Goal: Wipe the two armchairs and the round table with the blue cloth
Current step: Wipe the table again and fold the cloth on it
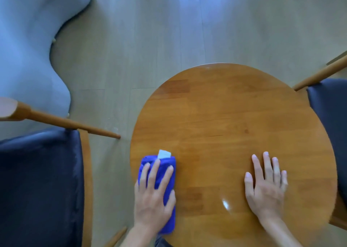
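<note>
Both hands lie flat on the round bench (pixel 225 115), the left hand (pixel 155 196) pressing the blue cloth (pixel 165 164) by its near left edge, the right hand (pixel 266 186) empty, so wiping looks underway, armchairs (pixel 37 181) uncertain.

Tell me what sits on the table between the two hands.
Nothing: in the head view, only bare table top separates the left hand on the blue cloth from the right hand.

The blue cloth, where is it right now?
In the head view, the blue cloth lies near the left edge of the round table, flat under the left hand, beside the left armchair.
</note>
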Demonstrator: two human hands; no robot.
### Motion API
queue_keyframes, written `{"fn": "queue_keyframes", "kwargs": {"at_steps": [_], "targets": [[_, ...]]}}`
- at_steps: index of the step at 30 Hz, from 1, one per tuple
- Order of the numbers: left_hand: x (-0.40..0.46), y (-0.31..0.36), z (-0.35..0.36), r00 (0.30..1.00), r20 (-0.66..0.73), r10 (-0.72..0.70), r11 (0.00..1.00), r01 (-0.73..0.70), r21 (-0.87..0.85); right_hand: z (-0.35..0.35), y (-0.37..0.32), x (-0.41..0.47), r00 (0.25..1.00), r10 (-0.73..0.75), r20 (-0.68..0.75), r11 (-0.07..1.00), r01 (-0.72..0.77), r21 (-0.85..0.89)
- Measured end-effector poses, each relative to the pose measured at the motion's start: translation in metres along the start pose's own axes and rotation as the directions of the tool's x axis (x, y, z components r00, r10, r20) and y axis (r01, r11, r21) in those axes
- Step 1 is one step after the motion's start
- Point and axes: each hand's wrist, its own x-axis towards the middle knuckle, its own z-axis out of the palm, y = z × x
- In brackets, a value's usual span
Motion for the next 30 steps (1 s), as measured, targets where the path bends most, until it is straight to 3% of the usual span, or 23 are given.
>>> {"fn": "queue_keyframes", "kwargs": {"at_steps": [3, 6, 11, 15, 20, 21, 23, 26, 30], "targets": [[-0.047, 0.035, 0.014, 0.990, 0.051, 0.135, 0.990, -0.133, -0.039, 0.000, 0.000, -0.001, 1.000, -0.003, 0.001, 1.000, 0.003, -0.007], [0.005, 0.023, 0.011, 0.980, 0.065, 0.186, 0.982, -0.183, -0.052, -0.002, -0.001, 0.001, 1.000, -0.017, 0.000, 1.000, 0.017, 0.002], [0.114, -0.029, -0.008, 0.975, -0.031, -0.219, 0.976, 0.219, 0.016, 0.002, 0.003, -0.001, 1.000, -0.018, -0.008, 1.000, 0.018, 0.005], [0.029, 0.001, 0.009, 0.986, -0.032, -0.161, 0.984, 0.163, 0.073, 0.005, 0.004, -0.001, 1.000, -0.015, -0.008, 1.000, 0.015, 0.013], [-0.062, 0.136, 0.031, 0.981, 0.171, -0.093, 0.993, 0.104, -0.054, -0.003, 0.003, 0.001, 0.998, -0.003, 0.061, 0.996, -0.002, 0.089], [-0.063, 0.159, 0.033, 0.975, 0.196, -0.099, 0.989, 0.119, -0.090, -0.007, 0.001, 0.003, 0.997, 0.014, 0.077, 0.989, -0.025, 0.144], [-0.052, 0.184, 0.030, 0.945, 0.224, -0.238, 0.934, 0.286, -0.215, -0.017, -0.004, -0.002, 0.993, 0.068, 0.093, 0.953, -0.093, 0.289], [-0.029, 0.163, 0.009, 0.888, 0.232, -0.396, 0.755, 0.459, -0.468, -0.031, -0.028, -0.056, 0.997, 0.059, 0.057, 0.925, -0.076, 0.372], [0.017, 0.082, -0.007, 0.877, 0.103, -0.470, 0.797, 0.471, -0.379, -0.020, -0.089, -0.126, 0.990, 0.002, 0.138, 0.986, -0.025, 0.166]]}}
